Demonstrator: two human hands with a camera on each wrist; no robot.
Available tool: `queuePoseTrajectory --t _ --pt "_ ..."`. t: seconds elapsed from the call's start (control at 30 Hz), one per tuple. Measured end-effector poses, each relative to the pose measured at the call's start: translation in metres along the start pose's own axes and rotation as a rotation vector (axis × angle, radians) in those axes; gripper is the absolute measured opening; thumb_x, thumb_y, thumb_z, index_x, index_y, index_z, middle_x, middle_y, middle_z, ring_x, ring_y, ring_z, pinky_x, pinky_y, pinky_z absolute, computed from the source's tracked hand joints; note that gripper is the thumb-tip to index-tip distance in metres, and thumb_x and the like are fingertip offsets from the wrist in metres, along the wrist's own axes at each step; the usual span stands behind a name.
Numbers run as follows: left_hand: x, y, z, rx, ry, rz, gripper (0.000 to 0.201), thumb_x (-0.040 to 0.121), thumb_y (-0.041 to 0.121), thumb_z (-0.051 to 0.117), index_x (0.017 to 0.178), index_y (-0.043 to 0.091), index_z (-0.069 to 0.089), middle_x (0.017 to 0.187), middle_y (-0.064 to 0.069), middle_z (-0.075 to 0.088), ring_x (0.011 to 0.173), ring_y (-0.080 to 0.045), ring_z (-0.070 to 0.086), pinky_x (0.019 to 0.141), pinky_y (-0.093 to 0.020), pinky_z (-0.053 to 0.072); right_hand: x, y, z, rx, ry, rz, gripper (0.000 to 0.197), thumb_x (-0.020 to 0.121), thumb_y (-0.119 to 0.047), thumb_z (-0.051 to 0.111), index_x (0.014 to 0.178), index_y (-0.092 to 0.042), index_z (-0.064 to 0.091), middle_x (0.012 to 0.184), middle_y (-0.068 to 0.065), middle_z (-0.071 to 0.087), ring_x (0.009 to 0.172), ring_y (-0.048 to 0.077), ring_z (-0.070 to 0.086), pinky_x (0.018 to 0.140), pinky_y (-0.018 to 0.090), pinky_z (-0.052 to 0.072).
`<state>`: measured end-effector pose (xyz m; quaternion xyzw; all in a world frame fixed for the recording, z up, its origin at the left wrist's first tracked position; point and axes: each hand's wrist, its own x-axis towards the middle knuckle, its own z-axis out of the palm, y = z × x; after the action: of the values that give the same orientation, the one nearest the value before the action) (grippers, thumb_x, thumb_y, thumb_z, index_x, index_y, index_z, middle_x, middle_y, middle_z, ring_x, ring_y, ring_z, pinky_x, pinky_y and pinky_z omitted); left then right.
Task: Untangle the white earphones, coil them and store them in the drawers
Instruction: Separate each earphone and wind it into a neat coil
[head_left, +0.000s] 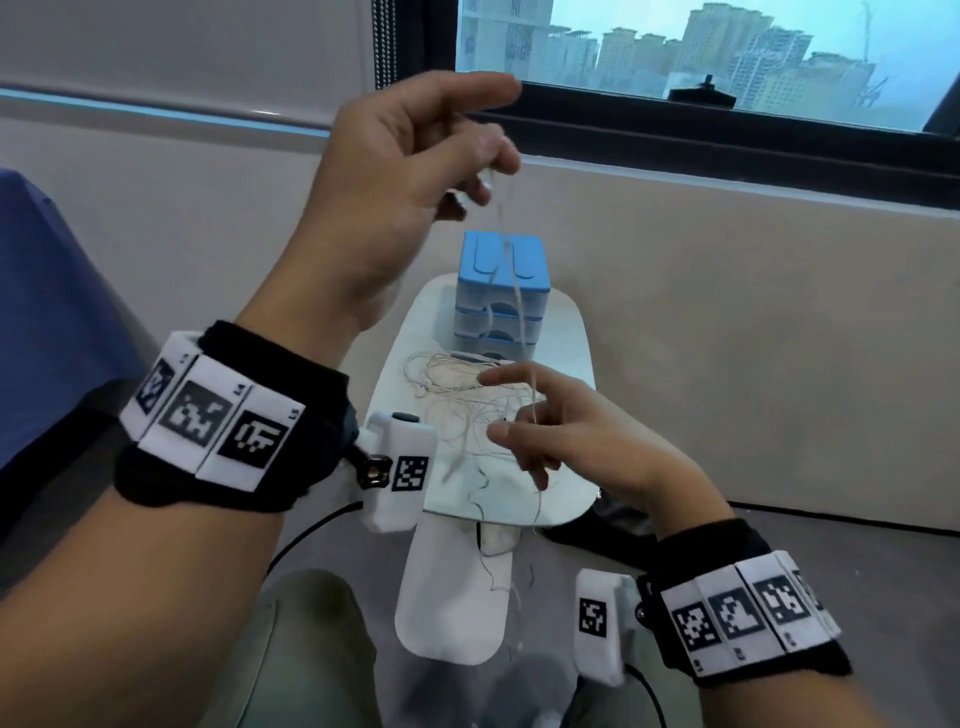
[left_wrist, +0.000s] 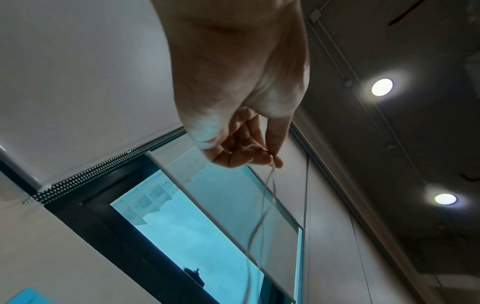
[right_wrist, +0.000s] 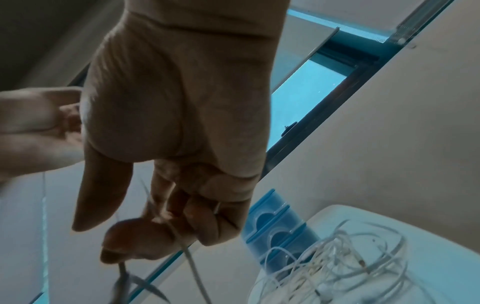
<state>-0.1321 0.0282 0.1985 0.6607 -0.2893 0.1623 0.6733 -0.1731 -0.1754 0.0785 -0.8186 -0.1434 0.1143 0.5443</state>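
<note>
My left hand (head_left: 483, 171) is raised high above the table and pinches a strand of the white earphones (head_left: 511, 291), which hangs down in front of the blue drawers (head_left: 501, 291). In the left wrist view the pinch (left_wrist: 270, 159) shows, with two thin strands (left_wrist: 262, 216) dropping from it. Lower down, my right hand (head_left: 511, 410) has its fingers curled round the same cable (right_wrist: 182, 242). The rest of the earphones lies as a loose tangle (head_left: 457, 395) on the white table (head_left: 563, 332), in front of the shut drawers (right_wrist: 275, 230).
The small white table stands against a beige wall under a window (head_left: 675, 52). Its white foot (head_left: 452, 597) reaches toward my knees. Something blue (head_left: 52, 312) stands at the left. A black cable (head_left: 311, 530) runs from the left wrist camera.
</note>
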Motion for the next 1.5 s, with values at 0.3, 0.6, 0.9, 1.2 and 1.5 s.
queuePoseTrajectory --t 0.3,0.6,0.9,1.2,1.5 --pt "-0.004 -0.015 0.010 0.059 -0.253 -0.096 0.041 0.102 0.010 0.060 0.142 0.014 0.059 0.100 -0.006 0.080 0.105 -0.018 0.074 0.105 -0.041 0.054 0.012 -0.009 0.021 0.122 0.103 -0.124 0.029 0.108 -0.017 0.050 0.087 -0.004 0.066 0.066 0.005 0.061 0.057 0.019 0.058 0.059 0.026 0.039" --pt "-0.051 -0.077 0.009 0.056 -0.593 -0.465 0.032 0.097 0.029 0.069 0.125 0.015 0.066 0.112 -0.010 0.075 0.109 -0.024 0.071 0.107 -0.053 0.049 0.004 -0.023 -0.006 0.457 0.334 -0.303 0.024 0.106 -0.015 0.050 0.094 -0.003 0.067 0.081 0.015 0.066 0.061 0.024 0.061 0.067 0.039 0.048" --pt "-0.045 -0.072 -0.002 0.036 -0.348 -0.391 0.022 0.102 0.016 0.060 0.100 0.001 0.075 0.065 0.004 0.053 0.064 -0.011 0.048 0.064 -0.023 0.045 -0.007 -0.004 -0.025 0.508 0.445 -0.236 0.008 0.094 -0.011 0.066 0.098 -0.005 0.068 0.085 0.013 0.068 0.066 0.019 0.059 0.070 0.029 0.048" --pt "-0.031 -0.054 0.001 0.022 -0.275 -0.388 0.023 0.102 0.016 0.058 0.093 0.003 0.074 0.059 0.003 0.034 0.055 -0.012 0.023 0.051 -0.021 0.023 -0.017 0.027 -0.027 0.487 0.512 -0.043 0.057 0.076 -0.016 0.084 0.129 -0.020 0.062 0.099 0.004 0.071 0.090 0.017 0.067 0.083 0.035 0.045" --pt "-0.026 -0.040 0.008 0.098 -0.305 -0.314 0.021 0.104 0.014 0.056 0.095 0.001 0.070 0.097 -0.010 0.078 0.056 -0.020 0.056 0.055 -0.023 0.045 -0.037 0.024 -0.051 0.860 0.568 -0.265 0.054 0.075 -0.004 0.049 0.127 -0.018 0.058 0.116 0.010 0.067 0.115 0.026 0.062 0.092 0.034 0.043"
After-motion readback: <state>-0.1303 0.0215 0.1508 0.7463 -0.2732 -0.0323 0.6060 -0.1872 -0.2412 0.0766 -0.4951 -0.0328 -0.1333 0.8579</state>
